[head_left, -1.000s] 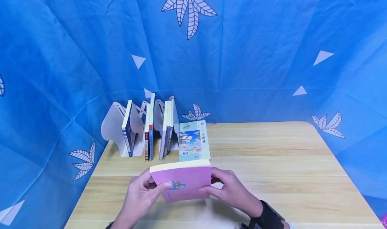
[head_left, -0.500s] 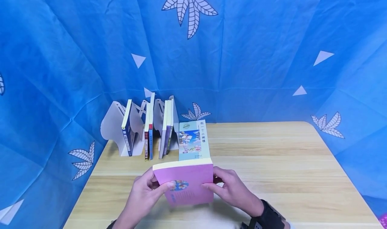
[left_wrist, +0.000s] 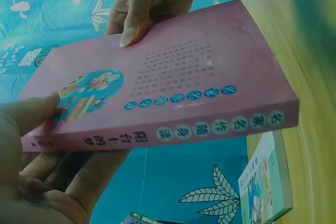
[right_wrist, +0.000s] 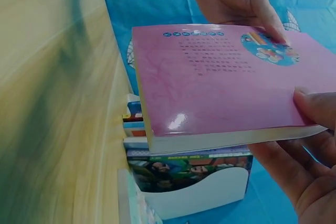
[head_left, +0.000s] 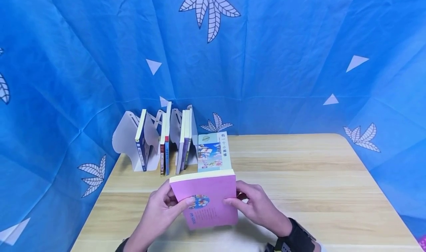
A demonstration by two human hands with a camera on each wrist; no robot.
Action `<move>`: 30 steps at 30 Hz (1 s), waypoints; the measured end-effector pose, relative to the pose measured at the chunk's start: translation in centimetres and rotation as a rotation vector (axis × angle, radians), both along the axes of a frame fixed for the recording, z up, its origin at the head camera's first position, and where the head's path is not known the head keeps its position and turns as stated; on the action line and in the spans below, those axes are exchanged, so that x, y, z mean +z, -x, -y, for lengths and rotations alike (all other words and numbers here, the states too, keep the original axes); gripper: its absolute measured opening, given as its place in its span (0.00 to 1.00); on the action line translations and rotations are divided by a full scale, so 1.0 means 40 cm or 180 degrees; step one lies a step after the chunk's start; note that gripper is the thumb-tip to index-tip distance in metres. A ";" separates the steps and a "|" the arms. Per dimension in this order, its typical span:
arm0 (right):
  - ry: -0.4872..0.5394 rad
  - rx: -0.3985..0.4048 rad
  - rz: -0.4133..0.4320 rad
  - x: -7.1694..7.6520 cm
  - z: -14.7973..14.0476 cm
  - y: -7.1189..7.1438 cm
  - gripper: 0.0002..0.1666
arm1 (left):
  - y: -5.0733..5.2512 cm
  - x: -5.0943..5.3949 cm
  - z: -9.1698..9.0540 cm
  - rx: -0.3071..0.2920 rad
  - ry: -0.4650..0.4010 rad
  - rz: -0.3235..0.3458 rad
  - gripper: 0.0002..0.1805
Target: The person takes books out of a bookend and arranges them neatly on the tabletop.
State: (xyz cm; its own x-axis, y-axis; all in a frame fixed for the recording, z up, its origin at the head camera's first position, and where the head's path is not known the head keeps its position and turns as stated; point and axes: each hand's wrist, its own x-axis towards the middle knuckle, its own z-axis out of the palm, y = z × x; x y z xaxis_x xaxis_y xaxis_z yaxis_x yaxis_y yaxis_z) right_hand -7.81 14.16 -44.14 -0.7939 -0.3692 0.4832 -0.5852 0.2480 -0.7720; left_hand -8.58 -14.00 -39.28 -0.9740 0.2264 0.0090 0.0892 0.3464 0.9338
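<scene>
Both hands hold a pink paperback book [head_left: 217, 192] up over the front of the table, its back cover turned to the head camera and its page edges upward. The left hand [head_left: 158, 211] pinches the spine side, thumb on the cover beside a round blue picture. On the opposite side, the right hand [head_left: 257, 207] grips the page edge with its thumb on the cover and fingers behind. In the left wrist view the printed spine of the book [left_wrist: 210, 114] shows. Behind it, a pale green book [head_left: 210, 154] lies flat on the table, its lower end hidden.
A white expanding book rack [head_left: 124, 137] stands at the table's back left. Several books [head_left: 166, 144] stand upright in its sections. Wood-grain tabletop [head_left: 299, 178] extends to the right. A blue patterned cloth [head_left: 283, 59] hangs behind and around the table.
The pink book has shifted slightly right and tilted so that more of its back cover faces the head camera. Both hands move with it and keep their hold.
</scene>
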 end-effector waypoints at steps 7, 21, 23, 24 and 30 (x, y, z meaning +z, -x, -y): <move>0.0039 -0.0175 -0.0054 0.009 -0.015 0.010 0.19 | 0.007 0.002 0.016 -0.0292 -0.0242 -0.0539 0.30; 0.0197 -0.0462 0.0114 0.018 -0.044 0.035 0.17 | 0.011 0.008 0.026 -0.0075 0.0151 -0.0557 0.35; 0.0195 -0.0519 0.0171 0.020 -0.052 0.040 0.17 | 0.012 0.006 0.029 -0.0064 0.0111 -0.0610 0.35; 0.0191 -0.0538 0.0190 0.022 -0.055 0.043 0.17 | 0.013 0.005 0.031 -0.0061 0.0082 -0.0636 0.36; 0.0135 -0.0749 0.0365 0.038 -0.078 0.064 0.16 | 0.017 0.005 0.043 -0.0038 -0.0086 -0.0747 0.38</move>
